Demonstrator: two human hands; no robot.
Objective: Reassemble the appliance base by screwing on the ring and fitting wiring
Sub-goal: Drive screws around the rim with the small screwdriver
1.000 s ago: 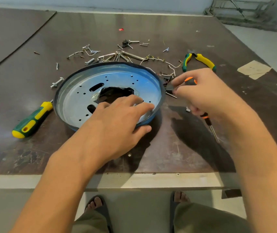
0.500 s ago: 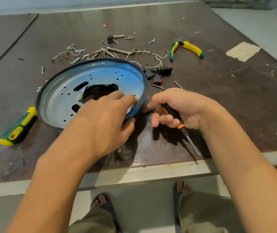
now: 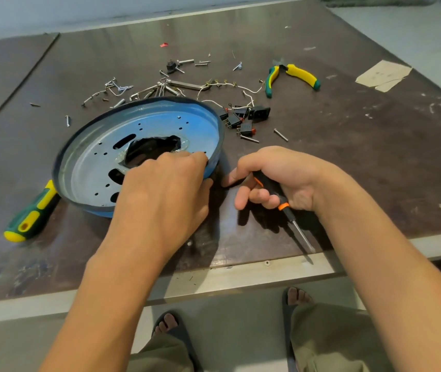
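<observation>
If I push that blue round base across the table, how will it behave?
The base looks like thin pressed metal, so probably stiff and fairly light. Wide and shallow, it seems unlikely to tip and would likely slide on the smooth table.

The head camera is riding above the near edge of the table (image 3: 240, 272), facing forward and tilting steeply down. It is working close in: the left hand (image 3: 160, 194) gripping the blue base (image 3: 93, 167) and the right hand (image 3: 289, 175) round the black screwdriver (image 3: 295, 226) are filling mid-frame, forearms (image 3: 112, 304) rising from the bottom corners, feet (image 3: 167, 322) showing below, tabletop stretching away to the far wall (image 3: 53, 12).
</observation>
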